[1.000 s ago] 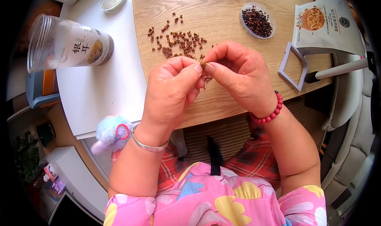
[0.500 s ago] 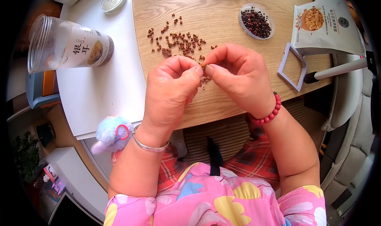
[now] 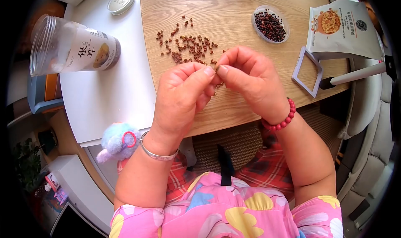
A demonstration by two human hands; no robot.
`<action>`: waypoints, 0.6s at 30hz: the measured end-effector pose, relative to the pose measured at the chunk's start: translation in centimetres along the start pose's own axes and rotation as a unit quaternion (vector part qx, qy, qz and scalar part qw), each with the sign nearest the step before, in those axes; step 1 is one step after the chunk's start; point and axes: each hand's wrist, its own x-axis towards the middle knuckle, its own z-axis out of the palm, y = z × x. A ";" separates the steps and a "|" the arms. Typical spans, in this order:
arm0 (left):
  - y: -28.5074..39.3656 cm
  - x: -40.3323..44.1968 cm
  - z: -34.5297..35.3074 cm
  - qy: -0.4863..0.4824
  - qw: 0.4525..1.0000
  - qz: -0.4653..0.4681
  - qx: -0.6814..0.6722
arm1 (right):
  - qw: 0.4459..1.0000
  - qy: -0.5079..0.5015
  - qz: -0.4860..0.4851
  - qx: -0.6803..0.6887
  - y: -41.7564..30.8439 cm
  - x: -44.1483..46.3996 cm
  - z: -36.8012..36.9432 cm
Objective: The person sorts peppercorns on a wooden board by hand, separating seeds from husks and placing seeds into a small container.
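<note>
My left hand [image 3: 179,89] is closed in a pinch, with its thumb and index fingertip against those of my right hand [image 3: 252,81], which pinches too. Between the fingertips a small brownish peppercorn [image 3: 216,69] barely shows; the fingers cover most of it. Just beyond them, loose reddish-brown peppercorns [image 3: 196,46] are scattered over the wooden table [image 3: 234,112]. A few more lie under my hands, partly hidden. Farther right stands a round clear plastic dish [image 3: 288,33] holding small dark red and black grains [image 3: 269,26].
On the white surface at left are a clear plastic jar [image 3: 79,46] and a round lid [image 3: 120,2]. A plush toy [image 3: 119,142] sits near my left forearm. To the right are a food pouch [image 3: 348,29], a lilac frame [image 3: 301,85] and a white pole [image 3: 355,74].
My left hand has shifted slightly right and down, its thumb now nearer my right thumb. Both hands remain pinched together; the scattered peppercorns look the same.
</note>
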 end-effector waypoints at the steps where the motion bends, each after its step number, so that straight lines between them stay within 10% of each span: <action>1: 0.0 0.0 0.0 -0.002 1.000 -0.004 -0.003 | 0.999 0.021 -0.029 0.004 0.2 0.0 0.2; 18: 0.0 -0.1 0.0 0.036 0.994 0.049 0.093 | 0.992 0.074 -0.068 -0.075 -1.4 0.3 -1.2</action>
